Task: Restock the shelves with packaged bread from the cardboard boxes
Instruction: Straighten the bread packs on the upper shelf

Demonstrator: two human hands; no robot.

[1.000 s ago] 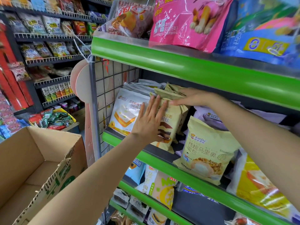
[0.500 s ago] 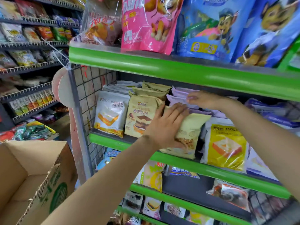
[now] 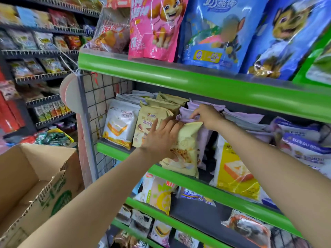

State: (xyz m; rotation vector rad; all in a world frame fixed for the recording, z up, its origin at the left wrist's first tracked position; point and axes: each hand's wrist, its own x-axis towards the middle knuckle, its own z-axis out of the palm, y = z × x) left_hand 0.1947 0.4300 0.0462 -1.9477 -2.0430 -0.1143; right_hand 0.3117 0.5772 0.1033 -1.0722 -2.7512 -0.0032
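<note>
A pale yellow bread packet (image 3: 186, 151) stands at the front of the green-edged middle shelf (image 3: 197, 185). My left hand (image 3: 162, 136) lies flat against its face with straight fingers. My right hand (image 3: 206, 115) is above it, fingers curled into the tops of the lilac packets (image 3: 184, 111) behind the yellow one. To the left stand a tan mousse-bread packet (image 3: 150, 122) and a white sandwich-bread packet (image 3: 120, 126). An open cardboard box (image 3: 35, 185) sits at the lower left; no contents show inside it.
A wire grid panel (image 3: 100, 101) closes the shelf's left end. A yellow toast packet (image 3: 234, 170) and blue-and-white packets (image 3: 302, 140) fill the shelf's right side. Large pink and blue snack bags (image 3: 211, 29) stand above. Lower shelves (image 3: 161, 212) hold more packets; another rack (image 3: 41, 51) stands far left.
My left hand stays pressed on the yellow packet, which now stands more upright beside the tan one. My right hand has come down onto the lilac packets' tops and curled its fingers into them.
</note>
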